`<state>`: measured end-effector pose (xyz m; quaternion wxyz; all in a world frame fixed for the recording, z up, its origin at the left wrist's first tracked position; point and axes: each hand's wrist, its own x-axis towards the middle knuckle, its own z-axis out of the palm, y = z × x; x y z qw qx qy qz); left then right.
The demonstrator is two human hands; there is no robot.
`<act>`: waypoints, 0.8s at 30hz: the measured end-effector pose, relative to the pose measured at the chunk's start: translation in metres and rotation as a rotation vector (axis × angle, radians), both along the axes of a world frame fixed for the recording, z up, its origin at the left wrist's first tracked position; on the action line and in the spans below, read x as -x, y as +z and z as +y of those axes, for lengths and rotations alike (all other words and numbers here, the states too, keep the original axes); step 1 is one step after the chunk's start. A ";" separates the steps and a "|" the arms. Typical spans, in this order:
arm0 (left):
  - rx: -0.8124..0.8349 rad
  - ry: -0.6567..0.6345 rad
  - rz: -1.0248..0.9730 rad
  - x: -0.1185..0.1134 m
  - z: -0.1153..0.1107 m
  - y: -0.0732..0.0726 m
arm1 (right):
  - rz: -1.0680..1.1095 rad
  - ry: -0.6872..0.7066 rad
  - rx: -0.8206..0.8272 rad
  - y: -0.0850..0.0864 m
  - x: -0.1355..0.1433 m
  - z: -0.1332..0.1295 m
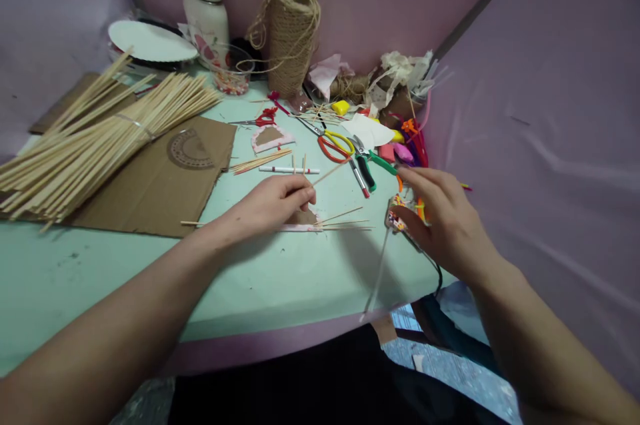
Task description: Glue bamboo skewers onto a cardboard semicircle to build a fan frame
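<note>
My left hand (287, 202) pinches a thin wooden stick (333, 172) between thumb and fingers. Below that hand lies a cardboard piece with a pink-white edge (303, 217), partly covered, with several thin sticks (345, 223) beside its right end. My right hand (440, 212) hovers at the right with thumb and fingers apart. Its fingertips are by the end of the green-handled cutters (383, 164); whether they touch cannot be told. Under its thumb is a patterned object (397, 217), partly hidden, with a pale rod (380, 268) slanting towards the table edge.
A bundle of wooden sticks (115, 135) and a protractor (190, 148) lie on cardboard (155, 202) at left. Behind stand a bottle (205, 12) and a twine roll (293, 38). Scissors (333, 145), a pen (289, 170) and a second pink-edged piece (270, 137) lie mid-table.
</note>
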<state>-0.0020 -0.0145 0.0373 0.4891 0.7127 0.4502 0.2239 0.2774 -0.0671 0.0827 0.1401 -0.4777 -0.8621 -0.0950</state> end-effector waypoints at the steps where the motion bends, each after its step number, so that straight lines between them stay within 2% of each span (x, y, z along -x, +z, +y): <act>1: -0.012 -0.024 -0.001 -0.002 -0.002 -0.001 | -0.030 0.130 0.001 0.008 0.022 0.006; 3: -0.029 -0.050 0.000 -0.005 -0.007 -0.004 | -0.141 0.338 0.070 0.013 0.059 0.021; 6: -0.041 -0.065 0.002 -0.005 -0.010 -0.007 | -0.294 0.455 0.213 0.003 0.084 0.045; 9: -0.073 -0.026 0.022 0.002 -0.006 -0.006 | -0.326 0.479 0.260 -0.010 0.076 0.069; 12: -0.248 0.157 0.132 0.015 0.003 -0.005 | -0.231 0.513 0.266 -0.019 0.055 0.092; 14: -0.321 0.211 0.248 0.023 0.010 -0.006 | -0.141 0.542 0.303 -0.024 0.046 0.105; 20: -0.289 0.006 0.471 0.025 0.010 -0.019 | 0.001 0.683 0.325 -0.048 0.048 0.129; 24: -0.260 -0.032 0.537 0.021 0.005 -0.020 | 0.044 0.760 0.317 -0.060 0.052 0.140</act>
